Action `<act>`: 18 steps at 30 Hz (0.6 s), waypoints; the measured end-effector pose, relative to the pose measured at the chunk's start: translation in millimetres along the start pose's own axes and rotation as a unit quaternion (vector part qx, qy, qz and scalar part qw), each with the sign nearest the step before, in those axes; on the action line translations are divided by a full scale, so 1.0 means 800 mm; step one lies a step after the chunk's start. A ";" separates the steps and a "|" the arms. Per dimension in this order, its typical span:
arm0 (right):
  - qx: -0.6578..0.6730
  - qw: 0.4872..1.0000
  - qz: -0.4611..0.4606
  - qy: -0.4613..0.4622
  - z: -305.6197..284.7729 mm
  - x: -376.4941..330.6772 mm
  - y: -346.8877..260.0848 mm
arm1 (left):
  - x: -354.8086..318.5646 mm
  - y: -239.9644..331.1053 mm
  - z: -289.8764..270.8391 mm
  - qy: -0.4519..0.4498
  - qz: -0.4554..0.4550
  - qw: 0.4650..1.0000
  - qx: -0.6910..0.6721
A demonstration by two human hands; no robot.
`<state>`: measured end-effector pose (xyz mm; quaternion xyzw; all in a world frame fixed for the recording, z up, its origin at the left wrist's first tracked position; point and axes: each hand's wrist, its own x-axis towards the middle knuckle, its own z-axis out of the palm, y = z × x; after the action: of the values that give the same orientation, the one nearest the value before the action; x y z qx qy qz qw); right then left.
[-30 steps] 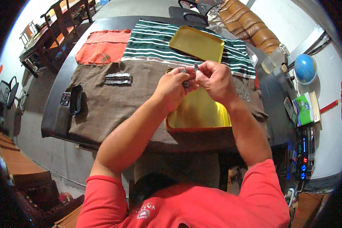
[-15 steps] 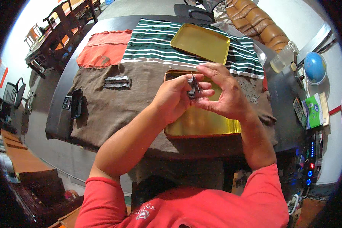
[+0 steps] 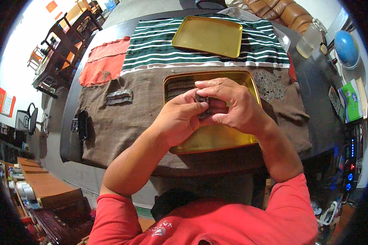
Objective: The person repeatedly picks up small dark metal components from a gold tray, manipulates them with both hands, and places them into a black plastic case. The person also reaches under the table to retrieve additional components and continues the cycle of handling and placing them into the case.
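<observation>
Small dark grey strip-like pieces (image 3: 201,99) are held between my two hands; their exact kind is mostly hidden by fingers. My left hand (image 3: 178,118) is closed around them, its thumb pressing on top. My right hand (image 3: 245,108) curves in from the other side, fingertips and thumb touching the ends of the pieces. Both hands hang above a shallow gold tin (image 3: 223,139). Dark strips (image 3: 180,86) lie in rows in the tin's far left corner. On the brown cloth to the left sits a bundle of similar grey strips (image 3: 119,97).
Loose grey pieces (image 3: 270,85) lie heaped right of the tin. A gold lid (image 3: 208,36) rests on the green striped cloth (image 3: 149,49). A black phone-like object (image 3: 82,125) lies far left. A clear jug (image 3: 310,41) and a blue globe (image 3: 346,48) stand at right.
My right hand has closed in on the pieces and its fingers now press them against my left hand. The left fingers have curled in, and the view has shifted slightly.
</observation>
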<state>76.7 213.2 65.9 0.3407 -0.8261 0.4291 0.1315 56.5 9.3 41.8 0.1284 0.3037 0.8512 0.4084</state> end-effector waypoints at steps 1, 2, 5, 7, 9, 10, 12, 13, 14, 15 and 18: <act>-0.006 1.000 -0.004 -0.001 0.000 0.000 0.000 | 0.000 0.000 0.001 -0.001 0.001 1.000 0.002; -0.011 1.000 -0.008 -0.002 0.000 0.000 -0.001 | -0.001 0.001 0.002 -0.005 -0.001 1.000 0.003; -0.036 0.999 -0.007 0.023 0.002 0.001 -0.007 | -0.005 0.001 0.008 0.006 0.011 0.999 0.030; -0.042 0.999 -0.015 0.025 0.003 0.001 -0.012 | -0.008 -0.002 0.013 0.049 0.014 0.998 0.040; -0.062 0.998 -0.018 0.010 0.003 0.000 -0.017 | -0.010 -0.005 0.015 0.058 0.015 0.998 0.029; -0.078 0.997 -0.017 -0.005 0.003 -0.001 -0.019 | -0.010 -0.006 0.015 0.051 0.015 0.998 0.019; -0.082 0.996 -0.024 -0.023 0.003 -0.002 -0.020 | -0.011 -0.009 0.014 0.024 0.022 0.999 0.004; -0.070 0.997 -0.033 -0.026 0.002 -0.003 -0.020 | -0.013 -0.011 0.014 0.003 0.028 1.000 -0.002; -0.058 0.997 -0.042 -0.028 0.002 -0.004 -0.019 | -0.014 -0.012 0.013 -0.017 0.035 0.999 -0.007; -0.042 0.998 -0.044 -0.021 0.003 -0.004 -0.019 | -0.016 -0.015 0.013 -0.012 0.045 0.999 -0.011; -0.013 0.999 -0.047 -0.007 0.004 -0.005 -0.016 | -0.019 -0.019 0.011 0.036 0.037 0.998 0.023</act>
<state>88.8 207.5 70.1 0.3805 -0.8154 0.4095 0.1505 79.7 8.9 39.7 0.1181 0.3329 0.8626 0.3621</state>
